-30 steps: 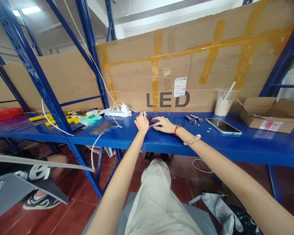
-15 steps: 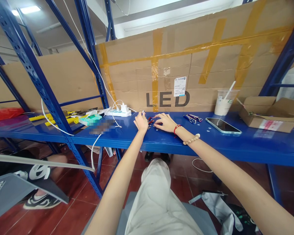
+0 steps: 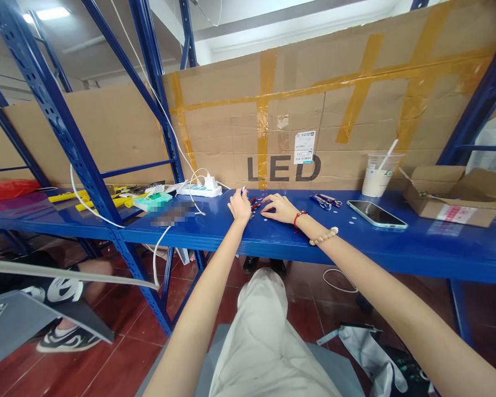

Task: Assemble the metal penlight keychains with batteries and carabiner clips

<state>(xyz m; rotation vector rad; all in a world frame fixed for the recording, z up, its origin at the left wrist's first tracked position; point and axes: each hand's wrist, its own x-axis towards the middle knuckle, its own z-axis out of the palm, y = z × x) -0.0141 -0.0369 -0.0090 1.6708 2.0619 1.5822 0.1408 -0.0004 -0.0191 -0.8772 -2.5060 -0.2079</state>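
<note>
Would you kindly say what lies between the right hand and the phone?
The head view shows small metallic items and white specks between the right hand and phone.

The back of the left hand (image 3: 240, 207) hides some of its fingers, so its grip is unclear. Small red pieces (image 3: 255, 205) between the hands are too tiny to identify. The shipping label's (image 3: 305, 146) fine print is illegible. The open carton's (image 3: 424, 205) wall conceals most of its inside.

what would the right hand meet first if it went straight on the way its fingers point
The right hand would probably meet the small red items beside the left hand, then that hand itself; exact depth is hard to judge.
</note>
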